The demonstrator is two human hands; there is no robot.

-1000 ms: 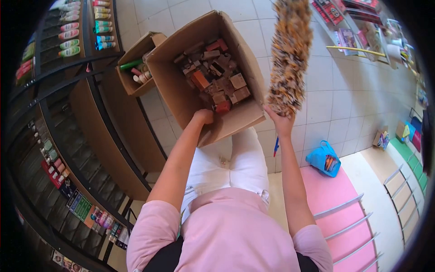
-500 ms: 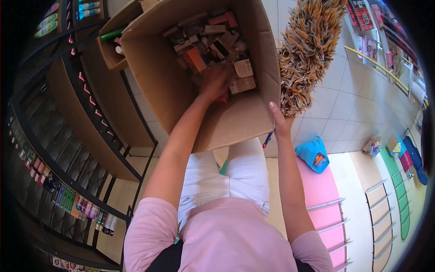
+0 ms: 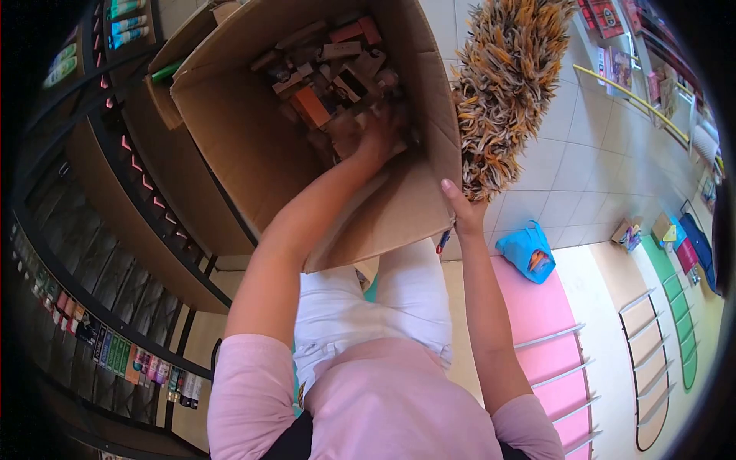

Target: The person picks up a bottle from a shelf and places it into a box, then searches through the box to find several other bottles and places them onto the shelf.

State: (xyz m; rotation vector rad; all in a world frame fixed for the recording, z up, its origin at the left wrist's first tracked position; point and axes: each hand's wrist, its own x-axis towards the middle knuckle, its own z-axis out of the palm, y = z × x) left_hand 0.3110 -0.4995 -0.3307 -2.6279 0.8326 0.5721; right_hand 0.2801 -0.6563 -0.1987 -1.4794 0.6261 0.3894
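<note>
A large open cardboard box point(image 3: 230, 130) is tilted toward me, with several small cartons inside. Among them are an orange carton point(image 3: 310, 106) and a red carton point(image 3: 356, 31). My left hand point(image 3: 374, 132) reaches deep into it, fingers apart over the cartons at the lower right; they are slightly blurred. At the box's right edge, my right hand point(image 3: 466, 208) grips the cardboard, thumb up along the wall and fingers partly hidden. A fluffy brown and orange duster point(image 3: 512, 92) stands right above that hand. A thin blue and red end point(image 3: 443, 241) pokes out below the box corner.
Dark shelving point(image 3: 123, 314) with small cosmetic packs runs along the left. A second, smaller cardboard box point(image 3: 163, 100) sits behind the large one. On the right floor lies a blue bag point(image 3: 527, 251), near a pink panel point(image 3: 544, 330) with metal brackets. A yellow rail point(image 3: 632, 100) crosses the upper right.
My left hand has moved right inside the box, over the pale cartons there, and its fingers have spread. The box and my right hand have shifted slightly left in view.
</note>
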